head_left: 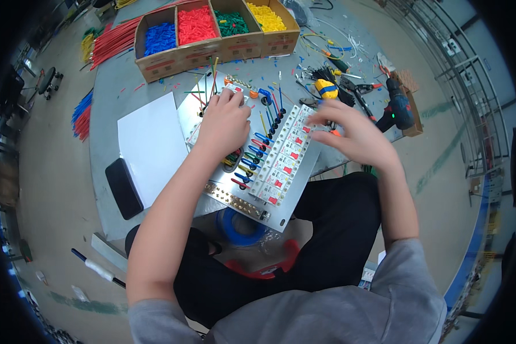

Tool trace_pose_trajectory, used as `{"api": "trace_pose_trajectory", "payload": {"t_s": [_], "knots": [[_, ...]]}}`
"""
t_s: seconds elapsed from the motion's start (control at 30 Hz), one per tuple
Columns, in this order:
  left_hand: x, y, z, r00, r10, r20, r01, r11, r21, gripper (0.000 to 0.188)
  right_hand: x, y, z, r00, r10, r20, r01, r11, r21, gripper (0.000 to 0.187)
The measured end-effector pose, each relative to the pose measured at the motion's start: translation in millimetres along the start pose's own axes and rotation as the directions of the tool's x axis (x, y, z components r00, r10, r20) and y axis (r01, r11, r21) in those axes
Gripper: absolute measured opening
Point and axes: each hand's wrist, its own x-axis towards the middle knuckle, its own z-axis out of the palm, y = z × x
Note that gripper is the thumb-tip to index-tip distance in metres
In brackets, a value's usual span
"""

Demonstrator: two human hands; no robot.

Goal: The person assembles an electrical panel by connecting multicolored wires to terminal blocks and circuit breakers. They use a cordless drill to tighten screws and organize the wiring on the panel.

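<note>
So, far left, a bunch of red and blue wires (82,116) pokes out past the left edge of the table (104,129), and nearer me a black phone (124,189) sits by that same edge, right beside a white sheet of paper (148,137). Up at the far edge there's a cardboard box (230,53) with blue, red, green and yellow bits in its four sections. Next, my left hand (226,121) is down on the far left part of a metal panel (291,192), fingers close together and curled; tips are hidden, so can't tell if they're pinching anything. The panel lies at the table's near edge, one corner jutting out over my lap. Little looped wires (257,150) run up its middle beside a row of breakers (285,156) with red switches. My right hand (354,135) is at the row's far end, fingers loosely spread, thumb apart; can't tell if they touch. Past it, a yellow tape measure (326,89), then a drill (397,107) at the right edge.
</note>
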Motion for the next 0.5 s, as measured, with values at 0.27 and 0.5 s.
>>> {"api": "trace_pose_trajectory", "payload": {"t_s": [0.27,0.5], "knots": [[-13.6,13.9,1.5,0.999,0.024,-0.028,-0.024,1.0,-0.001,0.029,103.7,41.1,73.3,0.967,-0.253,0.031,0.251,0.923,-0.292,0.011],[-9.4,23.2,-15.1,0.989,-0.091,0.112,0.104,0.988,-0.117,0.046,125.9,38.8,98.0,0.947,-0.321,-0.022,0.31,0.928,-0.205,0.01]]}}
